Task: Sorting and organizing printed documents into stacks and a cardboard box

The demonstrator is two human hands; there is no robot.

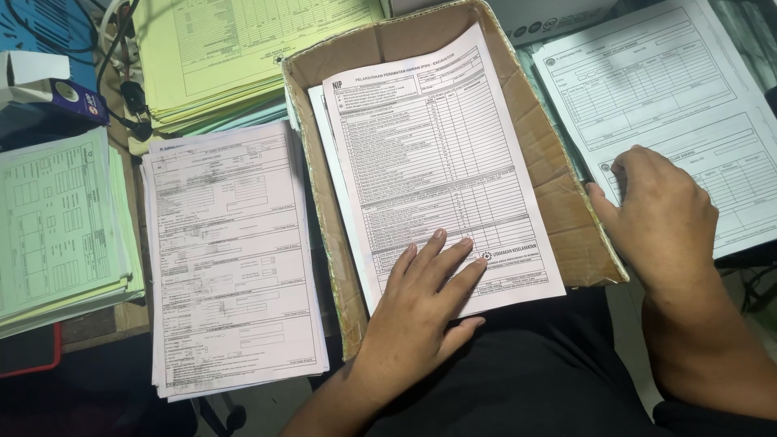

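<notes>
My left hand (425, 295) lies flat, fingers apart, on the lower part of a pale pink printed form (429, 154) that rests tilted in an open cardboard box (558, 190) on my lap. More sheets lie under the form in the box. My right hand (660, 214) rests with curled fingers on a white printed form (680, 81) to the right of the box, touching the box's right edge with the thumb. Neither hand grips anything.
A stack of pink forms (231, 251) lies left of the box. A green stack (57, 218) sits at far left, a yellow stack (235, 48) at the top. A small purple device (69, 97) with cables lies at upper left.
</notes>
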